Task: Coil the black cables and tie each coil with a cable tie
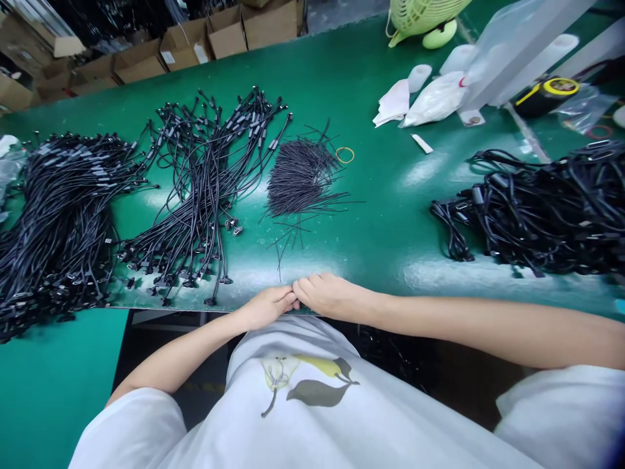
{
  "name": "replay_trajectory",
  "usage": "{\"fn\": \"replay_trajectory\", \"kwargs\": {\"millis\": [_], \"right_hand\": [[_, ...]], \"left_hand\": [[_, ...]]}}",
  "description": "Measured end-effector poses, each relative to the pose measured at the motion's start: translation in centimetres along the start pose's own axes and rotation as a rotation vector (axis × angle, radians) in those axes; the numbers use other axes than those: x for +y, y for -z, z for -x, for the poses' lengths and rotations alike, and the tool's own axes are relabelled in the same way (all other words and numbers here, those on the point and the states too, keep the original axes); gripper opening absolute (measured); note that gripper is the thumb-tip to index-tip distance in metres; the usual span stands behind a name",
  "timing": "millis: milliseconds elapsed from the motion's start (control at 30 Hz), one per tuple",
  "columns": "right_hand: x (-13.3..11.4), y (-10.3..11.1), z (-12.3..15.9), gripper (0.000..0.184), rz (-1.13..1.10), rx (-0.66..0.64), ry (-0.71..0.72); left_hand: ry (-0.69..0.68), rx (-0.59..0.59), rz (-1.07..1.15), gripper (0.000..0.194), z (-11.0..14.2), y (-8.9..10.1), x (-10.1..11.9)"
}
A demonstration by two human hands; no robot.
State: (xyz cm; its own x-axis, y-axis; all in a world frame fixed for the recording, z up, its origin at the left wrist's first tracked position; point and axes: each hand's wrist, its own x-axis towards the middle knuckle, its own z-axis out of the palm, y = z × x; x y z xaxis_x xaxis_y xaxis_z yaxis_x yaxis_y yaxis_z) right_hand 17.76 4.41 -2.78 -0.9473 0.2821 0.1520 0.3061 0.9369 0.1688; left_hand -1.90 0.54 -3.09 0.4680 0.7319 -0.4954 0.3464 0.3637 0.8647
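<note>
My left hand (pixel 268 306) and my right hand (pixel 326 294) meet at the front edge of the green table, fingertips touching. Both are closed, with the fingers curled; anything between them is hidden. Just beyond lie a few loose thin black ties (pixel 290 238), in front of a dense pile of the same short black ties (pixel 300 176). To the left, a loose bunch of short black cables (pixel 202 176) with metal-ended connectors is spread out. A yellow rubber band (pixel 344 155) rests beside the pile of ties.
A larger heap of black cables (pixel 68 208) covers the far left. Coiled black cables (pixel 541 208) are piled on the right. Behind them are a tape measure (pixel 547 96), a white-filled plastic bag (pixel 437 101) and a green fan (pixel 422 16). Cardboard boxes (pixel 188 45) line the far edge.
</note>
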Motion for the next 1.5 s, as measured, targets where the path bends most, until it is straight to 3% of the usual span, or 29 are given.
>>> {"fn": "replay_trajectory", "kwargs": {"millis": [167, 333, 467, 567, 633, 733, 867, 933, 1000, 1100, 1200, 1267, 1333, 1400, 1500], "right_hand": [[0.5, 0.0, 0.1, 0.019, -0.085, 0.016, 0.021], [0.4, -0.4, -0.1, 0.028, -0.087, 0.086, 0.002], [0.8, -0.3, -0.7, 0.031, -0.239, 0.007, 0.002], [3.5, -0.4, -2.0, 0.033, -0.473, -0.064, 0.028], [6.2, -1.2, -3.1, 0.032, -0.537, -0.016, -0.093], [9.6, -3.8, -4.8, 0.028, -0.372, 0.077, -0.342], [11.2, -6.8, -6.1, 0.027, -0.189, 0.039, -0.269], [10.7, -6.8, -6.2, 0.027, -0.177, 0.051, -0.280], [9.7, -5.7, -6.1, 0.025, -0.249, 0.093, -0.396], [7.0, -3.3, -5.7, 0.019, -0.605, 0.141, -0.579], [3.6, -1.8, -5.6, 0.016, -1.013, 0.107, -0.622], [1.9, -1.5, -5.4, 0.017, -1.073, 0.100, -0.621], [0.9, -1.3, -5.2, 0.019, -0.911, 0.137, -0.571], [0.7, -1.1, -5.0, 0.024, -0.609, 0.175, -0.458], [1.1, -0.6, -5.2, 0.028, -0.225, 0.233, -0.169]], "left_hand": [[-0.111, 0.136, -0.253, 0.018, 0.8, 0.1, 0.6], [-0.242, 0.266, -0.289, 0.019, 0.9, -0.4, 0.7], [-0.181, 0.232, -0.264, 0.025, 0.9, -0.1, 0.3], [-0.119, 0.195, -0.089, 0.031, 0.8, 0.4, -0.4], [-0.114, 0.265, 0.131, 0.034, 0.8, 1.0, -0.8], [-0.154, 0.433, 0.507, 0.035, 0.9, 1.7, -0.6], [-0.217, 0.496, 0.780, 0.035, 1.5, 2.0, 0.5], [-0.224, 0.504, 0.840, 0.035, 1.5, 1.9, 0.8], [-0.231, 0.513, 0.895, 0.035, 1.3, 1.8, 0.8], [-0.251, 0.486, 0.963, 0.034, 0.5, 1.4, 0.5], [-0.272, 0.427, 0.968, 0.036, -0.3, 1.0, 0.3], [-0.294, 0.440, 0.903, 0.033, -0.7, 0.9, 0.1], [-0.327, 0.480, 0.792, 0.029, -0.8, 0.9, -0.1], [-0.351, 0.544, 0.598, 0.024, -0.8, 1.0, -0.4], [-0.350, 0.730, 0.141, 0.018, -0.6, 1.1, -0.9]]}}
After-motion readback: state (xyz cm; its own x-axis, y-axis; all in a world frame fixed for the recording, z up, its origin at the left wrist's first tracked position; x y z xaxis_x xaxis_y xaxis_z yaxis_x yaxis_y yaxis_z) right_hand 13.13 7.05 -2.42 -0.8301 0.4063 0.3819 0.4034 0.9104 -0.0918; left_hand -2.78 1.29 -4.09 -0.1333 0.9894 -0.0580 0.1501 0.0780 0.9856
